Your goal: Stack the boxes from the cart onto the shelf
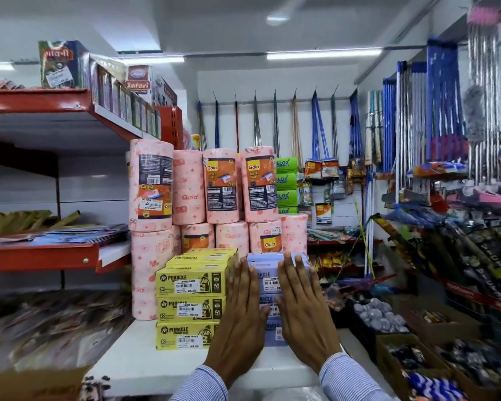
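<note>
In a crowded shop aisle, both hands, left hand (240,316) and right hand (304,311), press flat, fingers (287,273) spread open, against stacked pale blue cardboard boxes (268,280) on a white shelf (145,363), touching stacked yellow cardboard boxes (190,302); pink paper towel rolls (214,186) stand behind.

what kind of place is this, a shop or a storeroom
Most likely a small household-goods shop. Price stickers sit on the yellow Miracle boxes, Gala kitchen towel rolls are stacked label-out, and mops and brooms hang on the back wall.
</note>
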Motion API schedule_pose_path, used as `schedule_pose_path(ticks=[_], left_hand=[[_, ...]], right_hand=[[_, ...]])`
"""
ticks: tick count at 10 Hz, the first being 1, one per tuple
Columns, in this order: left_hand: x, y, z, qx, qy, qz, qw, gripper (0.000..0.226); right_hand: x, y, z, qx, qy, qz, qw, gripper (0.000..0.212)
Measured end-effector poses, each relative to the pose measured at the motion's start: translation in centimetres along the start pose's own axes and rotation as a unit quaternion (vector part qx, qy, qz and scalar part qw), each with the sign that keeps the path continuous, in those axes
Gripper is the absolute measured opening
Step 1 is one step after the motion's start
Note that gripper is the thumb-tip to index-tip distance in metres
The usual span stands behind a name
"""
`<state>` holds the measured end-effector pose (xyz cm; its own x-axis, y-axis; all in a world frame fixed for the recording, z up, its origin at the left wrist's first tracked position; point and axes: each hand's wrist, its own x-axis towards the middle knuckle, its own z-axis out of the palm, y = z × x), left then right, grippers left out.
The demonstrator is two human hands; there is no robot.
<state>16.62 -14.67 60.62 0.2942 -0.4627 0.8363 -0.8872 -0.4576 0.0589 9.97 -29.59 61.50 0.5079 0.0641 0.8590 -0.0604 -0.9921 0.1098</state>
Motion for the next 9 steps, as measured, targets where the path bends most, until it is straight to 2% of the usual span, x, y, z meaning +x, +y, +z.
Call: schedule_pose_path(ticks=[2,4,7,8,9], left_hand=[[0.2,0.2,0.9,-0.009,-0.01,-0.023,1.0,0.071],[0.4,0.1,1.1,-0.012,-0.013,-0.009,1.0,0.071],[0.7,0.1,0.9,0.126,-0.016,0.012,0.992,0.066],[0.7,0.0,0.1,0.165,-0.015,0.012,0.986,0.066],[1.1,0.7,-2.0,0.149,0.004,0.003,0.989,0.067]], right_hand=[[0.1,0.2,0.6,0.01,0.006,-0.01,1.0,0.07],[-0.1,0.6,1.2,0.003,-0.005,-0.009,1.0,0.072],[-0.1,0.4,0.6,0.003,-0.011,-0.012,1.0,0.07],[-0.1,0.4,0.2,-0.008,0.011,-0.015,1.0,0.071],[0.4,-0.2,-1.8,0.03,0.029,-0.004,0.999,0.066]])
